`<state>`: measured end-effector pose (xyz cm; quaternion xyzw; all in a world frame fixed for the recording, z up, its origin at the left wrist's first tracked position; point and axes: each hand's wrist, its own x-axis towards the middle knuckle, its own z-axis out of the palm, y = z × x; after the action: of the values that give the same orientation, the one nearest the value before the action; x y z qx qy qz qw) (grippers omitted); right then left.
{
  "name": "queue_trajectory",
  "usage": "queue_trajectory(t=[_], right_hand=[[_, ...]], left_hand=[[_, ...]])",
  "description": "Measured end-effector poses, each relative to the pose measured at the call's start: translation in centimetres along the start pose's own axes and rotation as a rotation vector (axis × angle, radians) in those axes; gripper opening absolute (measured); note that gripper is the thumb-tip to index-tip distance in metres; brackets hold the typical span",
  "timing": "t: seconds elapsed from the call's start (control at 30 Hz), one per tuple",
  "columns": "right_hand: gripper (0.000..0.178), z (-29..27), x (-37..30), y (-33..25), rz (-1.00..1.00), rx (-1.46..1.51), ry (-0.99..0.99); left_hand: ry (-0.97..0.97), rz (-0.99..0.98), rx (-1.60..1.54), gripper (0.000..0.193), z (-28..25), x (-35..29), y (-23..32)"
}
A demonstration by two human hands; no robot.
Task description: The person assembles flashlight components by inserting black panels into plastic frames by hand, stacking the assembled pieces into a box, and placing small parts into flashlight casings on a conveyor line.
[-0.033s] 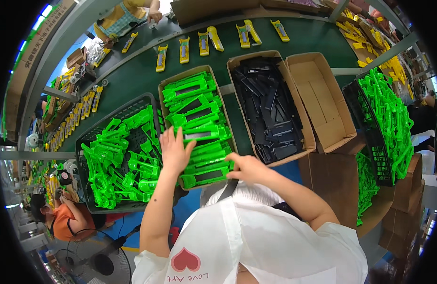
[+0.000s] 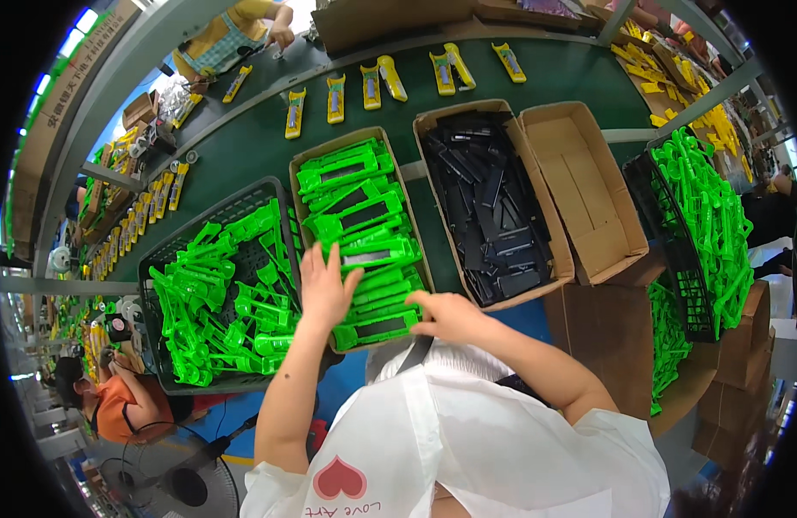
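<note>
A narrow cardboard box [image 2: 399,154] in front of me holds a row of green plastic casings [image 2: 351,173], several with dark rectangular panels. My left hand [image 2: 326,292] lies over the box's left side, fingers spread, touching the casings. At the near right rim, my right hand [image 2: 457,319] has its thumb and index finger apart around the end of a green casing [image 2: 377,330]. Its other fingers are curled and partly hidden. I see no casing lifted out by either hand.
Left stands a black crate [image 2: 277,192] of loose green casings. To the right are a carton of black parts [image 2: 493,186], a cardboard tray [image 2: 579,186] and another crate [image 2: 696,302] of green casings. Yellow-framed devices [image 2: 335,99] line the far bench. A co-worker's hand [image 2: 280,34] is beyond.
Both hands have shifted slightly nearer to me and closer together over the green casings. Across the bench, the co-worker's hand has moved a little.
</note>
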<state>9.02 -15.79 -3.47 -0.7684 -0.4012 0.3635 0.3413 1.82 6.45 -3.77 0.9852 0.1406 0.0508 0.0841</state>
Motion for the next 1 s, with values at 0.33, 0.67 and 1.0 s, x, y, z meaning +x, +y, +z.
queue_trajectory(t=[0.33,0.67,1.0], right_hand=[[0.025,4.0,1.8,1.5,-0.122,-0.417,0.130],[0.053,-0.6,0.6,0.4,0.016,-0.113,-0.151],[0.045,-11.9,7.0,11.4,0.693,-0.490,0.742]], left_hand=[[-0.096,-0.155,0.126,0.067,1.6,1.1,1.6],[-0.314,0.176,0.157,0.078,-0.5,-6.5,2.2],[-0.088,0.131,-0.029,0.065,-1.4,-6.5,3.2]])
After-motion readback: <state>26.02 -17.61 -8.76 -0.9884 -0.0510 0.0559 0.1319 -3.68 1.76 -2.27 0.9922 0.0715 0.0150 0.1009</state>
